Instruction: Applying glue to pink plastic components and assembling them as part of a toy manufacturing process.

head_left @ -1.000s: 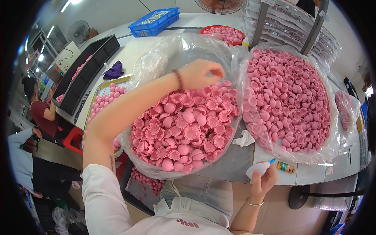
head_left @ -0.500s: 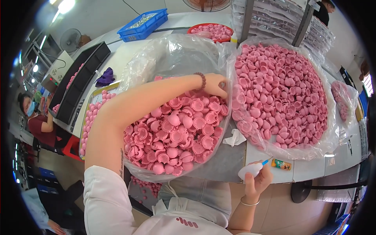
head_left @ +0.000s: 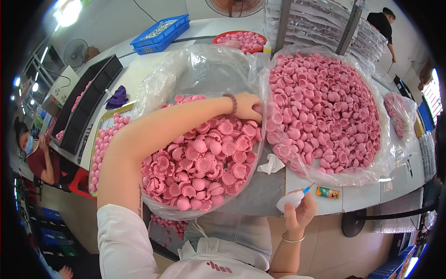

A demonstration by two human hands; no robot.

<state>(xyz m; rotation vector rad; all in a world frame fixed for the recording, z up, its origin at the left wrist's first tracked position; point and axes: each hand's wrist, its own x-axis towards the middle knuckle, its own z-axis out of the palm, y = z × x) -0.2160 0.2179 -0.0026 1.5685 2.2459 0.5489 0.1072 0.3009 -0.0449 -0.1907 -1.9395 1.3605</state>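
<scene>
Inside the left clear plastic bag [head_left: 172,74], my left hand [head_left: 247,106] reaches across the pink plastic half-shells [head_left: 200,165]. It is at the bag's right side, fingers curled downward; what they grip, if anything, is hidden. Many of these shells have rims or jagged edges. My right hand [head_left: 299,211] holds a white squeeze bottle [head_left: 288,201] with a blue needle tip, just off the table's front edge. Close beyond its tip lies a small yellow-green labelled tube or bottle [head_left: 327,192]. To the right, a second clear bag is heaped with smooth pink half-shells [head_left: 325,111].
A crumpled white tissue [head_left: 271,164] lies between the bags. At left are a tray of pink balls [head_left: 95,158], a purple cloth [head_left: 117,97] and black bins [head_left: 93,102]. Behind stand blue crates [head_left: 160,35] and a red basin [head_left: 218,40]. Co-workers are at far left and back right.
The whole view has shifted slightly left. My left hand stays at the bag's right side, and my right hand keeps hold of the squeeze bottle. The co-worker at back right shows more fully.
</scene>
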